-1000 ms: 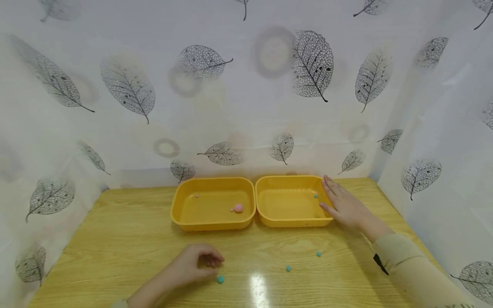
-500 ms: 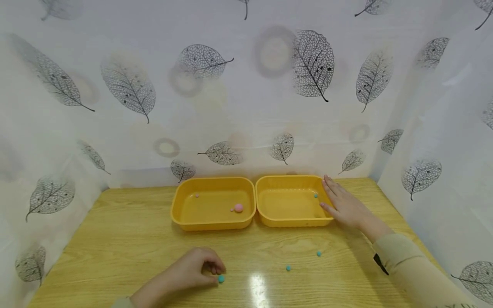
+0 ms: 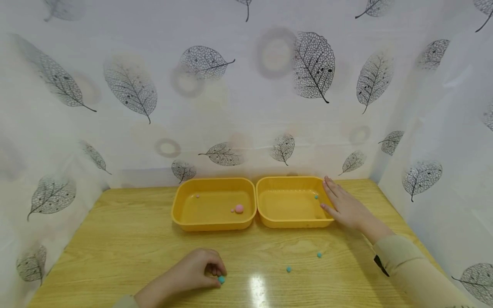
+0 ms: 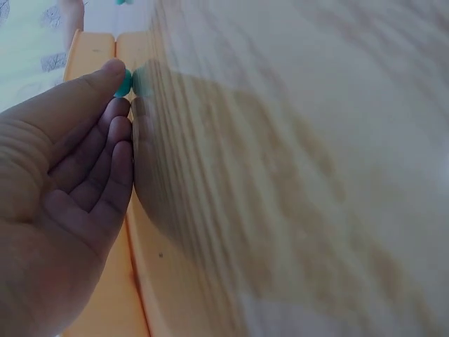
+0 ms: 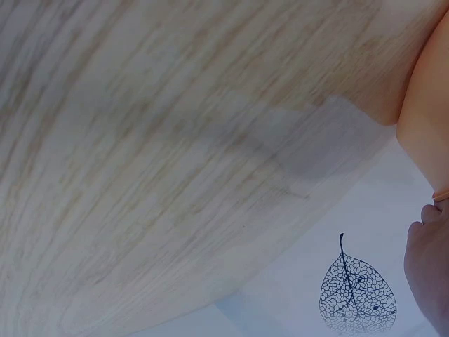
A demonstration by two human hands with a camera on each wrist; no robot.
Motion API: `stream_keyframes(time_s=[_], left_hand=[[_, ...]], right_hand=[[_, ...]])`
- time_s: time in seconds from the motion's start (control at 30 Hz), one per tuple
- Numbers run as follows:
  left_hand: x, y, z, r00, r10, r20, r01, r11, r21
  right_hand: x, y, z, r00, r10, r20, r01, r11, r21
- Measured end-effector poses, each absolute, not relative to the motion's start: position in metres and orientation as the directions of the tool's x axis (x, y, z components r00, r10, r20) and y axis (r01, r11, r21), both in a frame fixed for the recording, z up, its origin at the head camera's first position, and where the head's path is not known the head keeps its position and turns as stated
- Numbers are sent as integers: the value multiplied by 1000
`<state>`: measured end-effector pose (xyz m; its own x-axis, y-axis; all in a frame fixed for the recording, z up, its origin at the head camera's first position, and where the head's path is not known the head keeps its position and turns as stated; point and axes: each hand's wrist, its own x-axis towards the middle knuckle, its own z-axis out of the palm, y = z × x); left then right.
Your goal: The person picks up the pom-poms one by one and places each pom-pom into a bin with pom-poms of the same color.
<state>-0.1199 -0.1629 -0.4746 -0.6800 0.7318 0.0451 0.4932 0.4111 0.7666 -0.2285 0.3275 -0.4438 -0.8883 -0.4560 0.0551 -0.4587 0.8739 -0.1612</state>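
Observation:
On the near part of the table, my left hand (image 3: pixel 196 270) pinches a small teal ball (image 3: pixel 221 279) between thumb and forefinger. The left wrist view has the thumb in front of this teal ball (image 4: pixel 124 84), low over the wood, with the other fingers curled below it. My right hand (image 3: pixel 348 210) rests along the right end of the right yellow tray (image 3: pixel 294 223), fingers straight and thumb over its rim. One teal ball (image 3: pixel 316 197) lies inside that tray. Two more, a teal ball (image 3: pixel 289 269) and another teal ball (image 3: pixel 319 255), lie on the table.
The left yellow tray (image 3: pixel 215 226) stands against the right one and holds a larger pink ball (image 3: pixel 239 208) and two tiny pink ones. Leaf-printed white curtain (image 3: pixel 239 111) encloses the back and sides of the wooden table (image 3: pixel 127 239).
My left hand has come down and slightly right onto the nearest teal ball, and its thumb and forefinger have closed around it. The right hand stays at the tray.

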Motion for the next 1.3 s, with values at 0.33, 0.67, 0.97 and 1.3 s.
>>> stream_keyframes(time_s=[0.33,0.67,0.97,1.3], left_hand=[[-119,-160,-476,-685,728,26,478,422,770],[-120,-159,-477,-681,728,76,523,411,747],[-123,-157,-477,-678,731,72,521,409,749],[-131,-141,-478,-663,740,113,539,367,758]], right_hand=[[-229,327,-444,-884,-463,63,-467,872,-150],[-230,328,-446,-885,-460,79,-466,872,-151],[-228,327,-445,-884,-461,75,-467,869,-165],[-225,326,-441,-890,-452,55,-454,875,-167]])
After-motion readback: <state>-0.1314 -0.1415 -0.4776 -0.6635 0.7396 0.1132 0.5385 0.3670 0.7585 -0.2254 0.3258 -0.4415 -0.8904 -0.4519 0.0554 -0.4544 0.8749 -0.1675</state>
